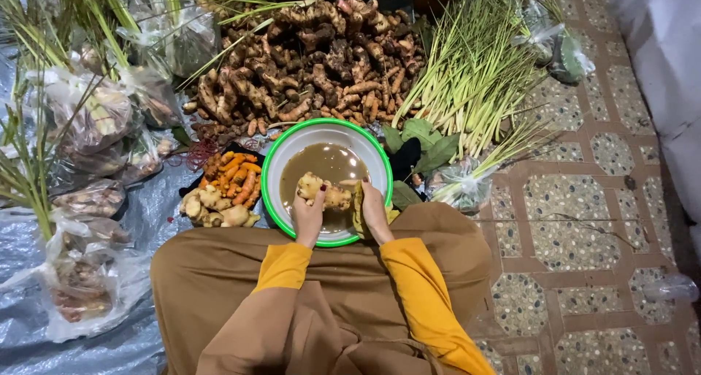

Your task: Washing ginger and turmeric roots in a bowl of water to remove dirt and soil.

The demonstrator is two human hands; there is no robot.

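Green-rimmed basin (281, 152) holds muddy water (325, 163). Ginger root (323, 191) is gripped over the water by left hand (308, 213); yellow cloth (359, 205) is pinched against it by right hand (374, 211).

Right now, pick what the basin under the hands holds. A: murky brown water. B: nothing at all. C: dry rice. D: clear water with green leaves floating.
A: the white basin with a green rim holds murky brown water, and the left hand and right hand hold a pale ginger root over it.
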